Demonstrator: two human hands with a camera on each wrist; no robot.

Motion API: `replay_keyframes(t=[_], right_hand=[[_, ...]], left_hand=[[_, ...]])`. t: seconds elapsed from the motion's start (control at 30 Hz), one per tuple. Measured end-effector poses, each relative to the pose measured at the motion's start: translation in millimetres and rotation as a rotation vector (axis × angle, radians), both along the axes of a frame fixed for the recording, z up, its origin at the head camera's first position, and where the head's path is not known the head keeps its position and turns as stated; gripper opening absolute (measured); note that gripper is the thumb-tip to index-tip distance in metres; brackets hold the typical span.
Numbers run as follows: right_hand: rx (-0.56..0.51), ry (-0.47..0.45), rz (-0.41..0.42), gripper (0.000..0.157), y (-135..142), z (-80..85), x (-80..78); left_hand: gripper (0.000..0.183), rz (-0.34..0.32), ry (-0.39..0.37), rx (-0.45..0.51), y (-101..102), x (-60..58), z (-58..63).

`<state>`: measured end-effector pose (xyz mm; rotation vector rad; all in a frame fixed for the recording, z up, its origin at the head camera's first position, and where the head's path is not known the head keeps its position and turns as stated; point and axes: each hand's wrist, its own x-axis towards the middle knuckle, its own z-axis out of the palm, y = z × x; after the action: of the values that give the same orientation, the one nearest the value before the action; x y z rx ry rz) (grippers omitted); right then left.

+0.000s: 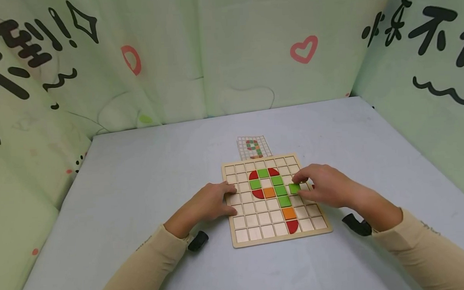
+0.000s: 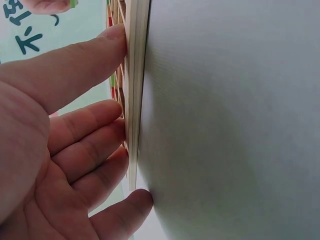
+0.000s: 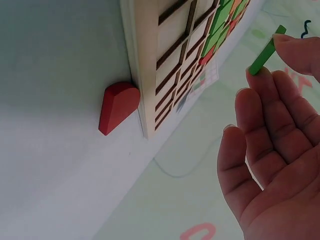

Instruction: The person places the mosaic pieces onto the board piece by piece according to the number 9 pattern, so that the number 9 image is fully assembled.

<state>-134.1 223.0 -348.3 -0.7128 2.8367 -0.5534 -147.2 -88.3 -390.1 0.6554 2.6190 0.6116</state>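
A wooden grid board (image 1: 254,221) lies on the table, with green, orange and red tiles set in several of its squares. At the board's left edge my left hand (image 1: 212,201) rests, its fingers extended; in the left wrist view the fingertips (image 2: 115,37) touch the rim. Over the board's right side, my right hand (image 1: 329,184) pinches a green square tile (image 1: 294,188) between thumb and fingers. The right wrist view shows that tile (image 3: 267,50) edge-on, held above the board. A red rounded tile (image 3: 119,105) lies on the table beside the board's right edge, mostly hidden by my hand in the head view.
Behind the board lies a pattern card (image 1: 254,146) printed with a grid of coloured shapes, its near end reaching the board. Pale green curtains (image 1: 245,76) with dark writing and hearts surround the white table (image 1: 160,164) at the back and sides.
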Motion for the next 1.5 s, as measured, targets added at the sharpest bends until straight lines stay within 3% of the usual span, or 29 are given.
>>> replay_keyframes(t=[0.57,1.17,1.5], right_hand=[[0.031,0.001,0.046,0.024,-15,2.4,11.6],[0.034,0.076,0.149,0.021,-26,1.1,19.0],[0.013,0.024,0.148,0.019,-31,-1.8,21.0]], left_hand=[[0.054,0.004,0.001,-0.003,1,1.2,0.4],[0.054,0.008,-0.003,0.004,1,1.3,1.3],[0.053,0.001,0.006,0.007,0,0.8,1.5]])
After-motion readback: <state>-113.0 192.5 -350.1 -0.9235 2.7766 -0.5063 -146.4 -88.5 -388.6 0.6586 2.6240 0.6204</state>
